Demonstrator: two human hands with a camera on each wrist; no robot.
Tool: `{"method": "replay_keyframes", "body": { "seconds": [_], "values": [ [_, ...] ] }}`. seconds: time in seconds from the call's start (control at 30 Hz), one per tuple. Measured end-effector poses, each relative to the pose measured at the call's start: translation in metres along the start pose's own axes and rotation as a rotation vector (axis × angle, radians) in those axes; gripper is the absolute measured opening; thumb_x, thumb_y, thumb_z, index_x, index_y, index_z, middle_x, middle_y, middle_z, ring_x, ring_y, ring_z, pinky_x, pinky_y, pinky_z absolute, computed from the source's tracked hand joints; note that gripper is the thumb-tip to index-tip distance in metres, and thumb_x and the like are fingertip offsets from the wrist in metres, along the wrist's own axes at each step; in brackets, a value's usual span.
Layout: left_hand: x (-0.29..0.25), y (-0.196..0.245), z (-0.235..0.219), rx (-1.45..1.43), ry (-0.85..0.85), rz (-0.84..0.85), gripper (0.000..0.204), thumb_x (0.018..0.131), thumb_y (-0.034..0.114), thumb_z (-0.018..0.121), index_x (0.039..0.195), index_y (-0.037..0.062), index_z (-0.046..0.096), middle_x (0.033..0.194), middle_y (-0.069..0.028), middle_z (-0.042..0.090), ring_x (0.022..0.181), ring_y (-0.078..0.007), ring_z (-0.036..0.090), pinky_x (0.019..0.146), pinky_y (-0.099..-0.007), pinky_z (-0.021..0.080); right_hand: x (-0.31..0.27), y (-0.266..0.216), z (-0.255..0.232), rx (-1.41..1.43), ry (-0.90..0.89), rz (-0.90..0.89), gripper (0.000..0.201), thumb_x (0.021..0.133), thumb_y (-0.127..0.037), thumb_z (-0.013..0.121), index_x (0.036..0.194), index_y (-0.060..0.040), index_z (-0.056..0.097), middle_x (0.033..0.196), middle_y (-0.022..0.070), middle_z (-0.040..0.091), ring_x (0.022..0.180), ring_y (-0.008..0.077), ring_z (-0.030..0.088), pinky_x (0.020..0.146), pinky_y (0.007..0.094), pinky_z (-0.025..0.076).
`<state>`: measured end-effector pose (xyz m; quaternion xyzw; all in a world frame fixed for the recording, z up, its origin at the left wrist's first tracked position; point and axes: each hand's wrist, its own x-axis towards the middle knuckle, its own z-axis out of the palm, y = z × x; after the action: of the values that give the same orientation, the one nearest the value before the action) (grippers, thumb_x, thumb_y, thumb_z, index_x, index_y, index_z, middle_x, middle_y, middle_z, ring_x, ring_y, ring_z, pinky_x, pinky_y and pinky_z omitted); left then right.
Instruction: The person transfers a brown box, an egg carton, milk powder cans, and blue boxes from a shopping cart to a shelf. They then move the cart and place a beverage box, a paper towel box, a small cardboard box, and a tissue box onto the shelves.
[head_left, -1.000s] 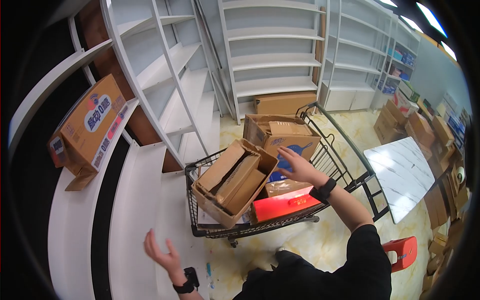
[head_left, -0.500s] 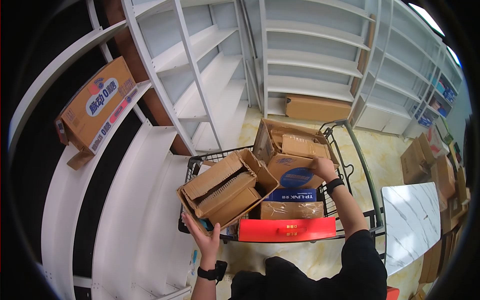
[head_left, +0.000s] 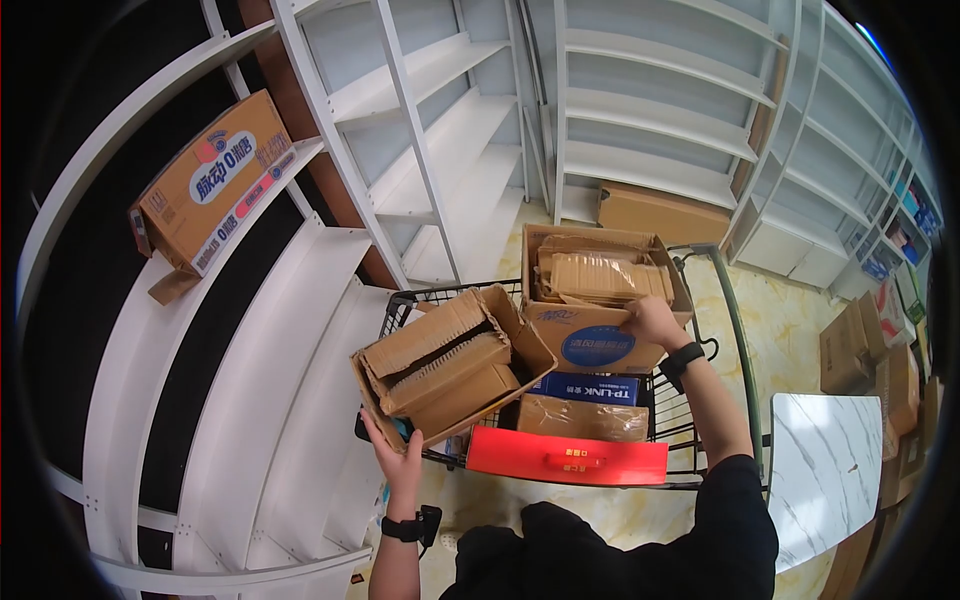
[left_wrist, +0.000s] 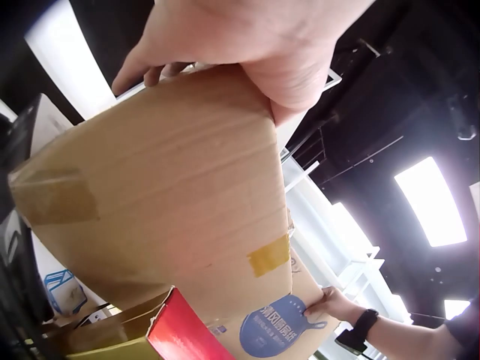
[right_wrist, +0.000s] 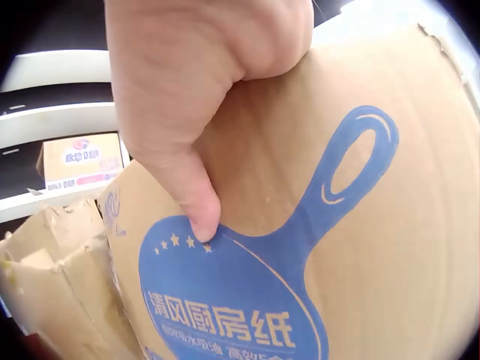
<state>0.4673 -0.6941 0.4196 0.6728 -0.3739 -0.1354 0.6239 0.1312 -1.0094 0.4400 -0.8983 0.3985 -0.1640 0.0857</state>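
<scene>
In the head view, a tilted open box point(head_left: 460, 390) with flattened cardboard inside sits at the cart's left. My left hand point(head_left: 398, 460) holds its lower near corner; the left wrist view shows the hand point(left_wrist: 240, 45) over the edge of the plain box side point(left_wrist: 165, 187). My right hand point(head_left: 655, 325) grips the rim of a second box point(head_left: 595, 340) with a blue pan print, also filled with cardboard. In the right wrist view the thumb of the hand point(right_wrist: 202, 82) presses on the printed face point(right_wrist: 232, 292), its other fingers hidden behind.
The black wire cart point(head_left: 735, 330) also carries a blue box point(head_left: 590, 388), a taped brown box point(head_left: 580, 418) and a red box point(head_left: 565, 458). White shelves point(head_left: 300, 350) stand left, one bearing an orange box point(head_left: 215, 180). A marble-patterned board point(head_left: 825, 470) is at right.
Both hands have come from the air onto the two boxes, left onto the tilted box and right onto the printed one. The printed box has turned and stands straighter. The view has shifted.
</scene>
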Motion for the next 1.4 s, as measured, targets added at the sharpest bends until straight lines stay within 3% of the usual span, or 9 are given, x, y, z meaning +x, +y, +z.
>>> {"method": "replay_keyframes", "body": {
  "seconds": [0.17,0.4,0.47,0.57,0.7,1.07,1.2,1.27,1.4],
  "values": [
    [-0.001,-0.002,-0.004,-0.101,0.022,-0.031,0.082,0.070,-0.001,0.056,0.135,0.0031,0.006,0.136,-0.0188,0.021,0.123,-0.0274,0.026,0.100,-0.0327,0.021,0.014,-0.015,-0.057,-0.009,0.012,-0.028,0.021,0.050,-0.016,0.070,0.064,-0.0033,0.060,0.061,0.0179,0.056,0.062,0.0348,0.055,0.058,0.0398,0.045],
    [0.004,-0.013,-0.005,-0.086,-0.004,0.026,0.082,0.071,0.003,0.057,0.135,0.0016,0.007,0.135,-0.0192,0.022,0.122,-0.0272,0.027,0.099,-0.0326,0.022,0.006,-0.034,-0.139,-0.053,0.212,0.030,0.025,0.051,-0.015,0.072,0.065,0.0006,0.059,0.060,0.0183,0.055,0.060,0.0345,0.055,0.056,0.0376,0.045],
    [0.006,-0.020,-0.007,-0.036,-0.020,0.052,0.081,0.071,0.006,0.059,0.134,0.0002,0.008,0.135,-0.0205,0.022,0.123,-0.0284,0.026,0.100,-0.0334,0.022,-0.004,-0.056,-0.176,-0.007,0.237,0.031,0.025,0.049,-0.013,0.073,0.062,0.0013,0.056,0.058,0.0185,0.053,0.059,0.0348,0.053,0.055,0.0369,0.043],
    [0.008,-0.014,-0.009,-0.015,-0.043,0.071,0.080,0.071,0.010,0.060,0.134,-0.0014,0.010,0.135,-0.0228,0.020,0.125,-0.0311,0.023,0.101,-0.0351,0.020,-0.015,-0.067,-0.204,-0.119,0.328,-0.130,0.026,0.049,-0.012,0.073,0.059,0.0012,0.053,0.058,0.0185,0.051,0.059,0.0350,0.052,0.054,0.0367,0.042],
    [0.013,-0.033,-0.018,-0.062,-0.091,0.045,0.078,0.072,0.012,0.060,0.133,-0.0026,0.013,0.134,-0.0241,0.021,0.125,-0.0327,0.022,0.101,-0.0363,0.020,-0.031,-0.122,-0.241,-0.163,0.273,-0.084,0.024,0.049,-0.010,0.072,0.061,0.0017,0.054,0.060,0.0177,0.052,0.060,0.0345,0.052,0.055,0.0362,0.042],
    [0.015,-0.033,-0.055,0.025,-0.241,0.133,0.075,0.074,0.017,0.063,0.130,-0.0050,0.018,0.126,-0.0228,0.030,0.118,-0.0327,0.031,0.097,-0.0381,0.027,-0.043,-0.256,-0.260,-0.233,0.196,-0.253,0.020,0.051,-0.008,0.070,0.065,0.0004,0.058,0.061,0.0149,0.055,0.060,0.0325,0.054,0.056,0.0349,0.043],
    [0.010,-0.025,-0.085,0.002,-0.293,0.196,0.076,0.073,0.018,0.063,0.131,-0.0026,0.018,0.128,-0.0205,0.029,0.118,-0.0323,0.030,0.097,-0.0382,0.025,-0.031,-0.314,-0.255,-0.147,0.172,-0.475,0.018,0.053,-0.007,0.069,0.067,-0.0014,0.060,0.061,0.0118,0.056,0.059,0.0293,0.055,0.054,0.0332,0.043],
    [0.009,-0.011,-0.110,-0.176,-0.333,0.309,0.080,0.072,0.021,0.064,0.132,-0.0016,0.016,0.132,-0.0187,0.024,0.119,-0.0319,0.030,0.097,-0.0393,0.025,-0.026,-0.348,-0.257,-0.127,0.108,-0.595,0.016,0.054,-0.007,0.069,0.066,-0.0027,0.060,0.061,0.0107,0.056,0.058,0.0279,0.055,0.053,0.0323,0.043],
    [0.002,-0.011,-0.159,-0.365,-0.317,0.420,0.106,0.060,0.041,0.073,0.134,-0.0003,0.008,0.138,-0.0171,0.014,0.126,-0.0302,0.020,0.101,-0.0393,0.019,-0.006,-0.412,-0.247,-0.069,0.085,-0.792,0.016,0.057,-0.010,0.071,0.063,-0.0030,0.057,0.060,0.0104,0.056,0.057,0.0277,0.055,0.053,0.0327,0.043]
  ]
}}
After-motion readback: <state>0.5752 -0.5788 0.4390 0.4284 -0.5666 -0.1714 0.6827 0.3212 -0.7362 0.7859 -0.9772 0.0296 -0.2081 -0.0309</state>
